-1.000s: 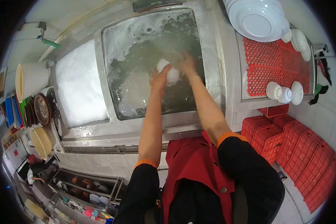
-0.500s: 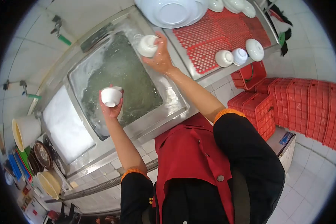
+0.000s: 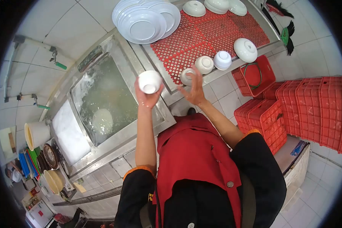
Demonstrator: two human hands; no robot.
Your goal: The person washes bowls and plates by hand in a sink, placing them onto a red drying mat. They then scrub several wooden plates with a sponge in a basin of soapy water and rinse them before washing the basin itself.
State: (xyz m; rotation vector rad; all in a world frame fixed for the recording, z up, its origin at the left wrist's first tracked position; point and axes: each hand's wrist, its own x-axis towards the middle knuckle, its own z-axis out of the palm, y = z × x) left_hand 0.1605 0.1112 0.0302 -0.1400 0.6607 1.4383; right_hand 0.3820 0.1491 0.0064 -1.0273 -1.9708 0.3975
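Note:
My left hand (image 3: 148, 98) holds a small white bowl (image 3: 149, 82), its foot facing me, over the right rim of the water-filled sink (image 3: 157, 121). At the mat's front left corner, an upside-down bowl (image 3: 186, 77) rests on the red mat (image 3: 171, 53). My right hand (image 3: 194, 88) is beside that bowl with its fingers spread, holding nothing. Right of it stand a cream bowl (image 3: 204, 65), a bluish-white bowl (image 3: 222, 60) and a wider bowl (image 3: 245, 50). A pale round dish (image 3: 102, 121) lies under the water.
Stacked plates (image 3: 142, 26) and more bowls (image 3: 194, 8) line the mat's back edge. White foam (image 3: 70, 133) fills a basin at the left. Red crates (image 3: 262, 121) stand at the right. Two taps with green ends (image 3: 60, 65) are on the wall.
My right hand has moved right to the mat and let go of its bowl, which now rests there. My left hand has lifted its bowl from over the water to the sink's right rim.

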